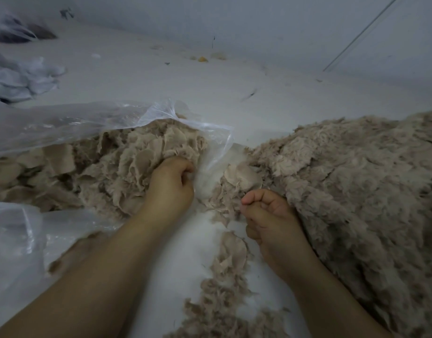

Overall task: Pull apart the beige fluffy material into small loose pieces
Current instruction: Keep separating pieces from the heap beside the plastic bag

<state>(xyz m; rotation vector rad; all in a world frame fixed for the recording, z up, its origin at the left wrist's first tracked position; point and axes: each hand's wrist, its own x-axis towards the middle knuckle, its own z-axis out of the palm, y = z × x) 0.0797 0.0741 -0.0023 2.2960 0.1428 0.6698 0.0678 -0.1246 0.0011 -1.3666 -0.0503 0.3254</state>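
Beige fluffy material (107, 172) fills an open clear plastic bag (63, 125) on the left. My left hand (170, 186) reaches into the bag's mouth, fingers curled into a clump of the material at its edge. A large heap of loose beige fluff (351, 191) lies on the right. My right hand (268, 213) rests at the foot of that heap with curled fingers pinching a small tuft of beige fluff (224, 203). A trail of small beige pieces (224, 276) runs down the white floor between my forearms.
White floor (198, 93) stretches to a pale wall (259, 25) at the back. Crumpled white fabric (22, 76) and a dark bundle (17, 32) lie at far left. Yellow scraps (202, 59) sit near the wall. More clear plastic (15, 240) lies at lower left.
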